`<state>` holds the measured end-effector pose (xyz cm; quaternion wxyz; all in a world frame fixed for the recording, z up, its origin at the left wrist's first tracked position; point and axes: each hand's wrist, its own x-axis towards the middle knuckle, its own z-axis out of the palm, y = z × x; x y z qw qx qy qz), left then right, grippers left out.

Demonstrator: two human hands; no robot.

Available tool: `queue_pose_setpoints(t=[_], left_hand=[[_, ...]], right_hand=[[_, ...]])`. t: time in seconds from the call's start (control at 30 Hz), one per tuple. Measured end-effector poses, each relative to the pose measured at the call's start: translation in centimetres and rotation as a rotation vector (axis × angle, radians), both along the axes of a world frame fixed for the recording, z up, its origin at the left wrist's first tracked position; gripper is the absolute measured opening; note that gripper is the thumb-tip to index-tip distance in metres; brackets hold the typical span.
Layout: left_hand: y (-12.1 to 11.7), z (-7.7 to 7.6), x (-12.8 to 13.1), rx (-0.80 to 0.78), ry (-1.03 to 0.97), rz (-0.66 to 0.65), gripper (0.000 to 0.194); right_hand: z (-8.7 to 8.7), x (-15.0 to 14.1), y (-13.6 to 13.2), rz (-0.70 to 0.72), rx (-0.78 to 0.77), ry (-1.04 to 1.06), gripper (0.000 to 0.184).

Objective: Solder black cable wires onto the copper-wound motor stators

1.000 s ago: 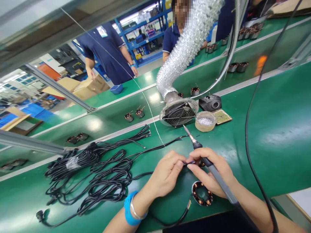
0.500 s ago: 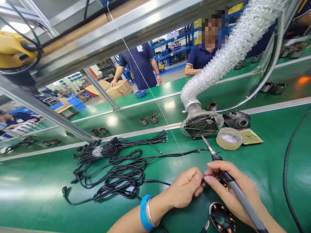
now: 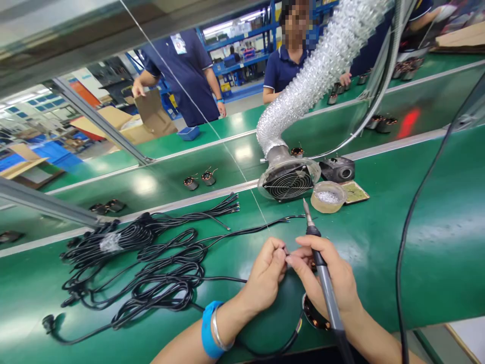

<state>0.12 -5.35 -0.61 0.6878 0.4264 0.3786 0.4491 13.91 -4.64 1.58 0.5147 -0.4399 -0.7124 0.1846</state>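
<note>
My left hand [image 3: 265, 275] is closed in a pinch on a thin wire end, fingertips meeting those of my right hand [image 3: 326, 278] over the green bench. My right hand grips a soldering iron [image 3: 320, 263], its tip pointing up and away, while its thumb and forefinger also pinch the wire. A copper-wound stator [image 3: 313, 316] lies on the bench just under my right wrist, its black lead curling toward me. A blue band and a metal bangle [image 3: 212, 331] sit on my left wrist.
Coils of black cable [image 3: 144, 268] lie to the left. A fume fan [image 3: 288, 183] on a silver hose, a clear dish [image 3: 328, 197], a sponge tray [image 3: 354, 192] and a black stand [image 3: 338, 169] sit behind. Small stators [image 3: 199, 180] rest on the conveyor; two people stand beyond.
The view swung up and back down. My hands stayed pinched together on the wire, and the soldering iron tilted more upright. A person at the back lifted a cardboard flap.
</note>
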Motion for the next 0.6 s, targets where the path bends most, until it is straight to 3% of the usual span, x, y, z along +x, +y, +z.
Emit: queue_pose_setpoints(t=[0.1, 0.17, 0.3, 0.37, 0.47, 0.6], left_hand=[[0.3, 0.3, -0.4, -0.088, -0.013, 0.003, 0.056], [0.5, 0.6, -0.7, -0.083, 0.085, -0.029, 0.054], [0.7, 1.4, -1.2, 0.135, 0.442, -0.102, 0.041], [0.7, 1.8, -1.2, 0.219, 0.523, -0.142, 0.038], [0.7, 2.5, -1.4, 0.234, 0.59, -0.187, 0.033], [1.1, 2.9, -1.9, 0.239, 0.682, -0.222, 0.031]], right_hand=[[-0.2, 0.2, -0.1, 0.043, 0.018, -0.009, 0.027], [-0.1, 0.6, -0.1, 0.089, 0.034, -0.047, 0.025], [1.1, 1.5, 0.6, 0.175, 0.133, -0.145, 0.03], [1.7, 1.8, 1.3, 0.272, 0.167, -0.159, 0.032], [2.1, 2.2, 2.3, 0.375, 0.139, -0.158, 0.03], [1.4, 3.1, 3.4, 0.346, -0.065, -0.059, 0.028]])
